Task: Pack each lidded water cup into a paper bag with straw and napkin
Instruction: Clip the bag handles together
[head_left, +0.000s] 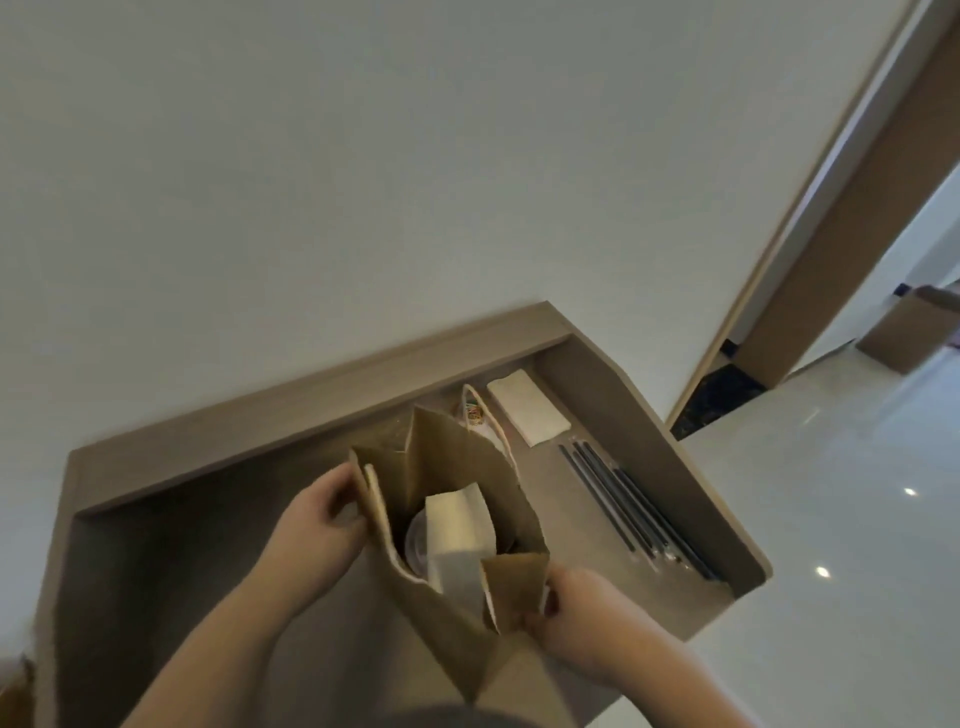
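A brown paper bag (441, 457) stands open on the grey-brown counter (208, 545). Inside it I see the clear lid of a water cup (415, 543) with a folded white napkin (457, 525) lying over it. My left hand (317, 525) grips the bag's left rim. My right hand (576, 618) pinches the near right rim of the bag. Beyond the bag lie a stack of white napkins (527, 413) and several black wrapped straws (631, 512) on the counter's right side.
The counter has a raised ledge (311, 400) along the white wall and a raised right side (649, 441). A small colourful item (475, 413) sits behind the bag's handle. A cardboard box (904, 332) stands on the glossy floor past the doorway.
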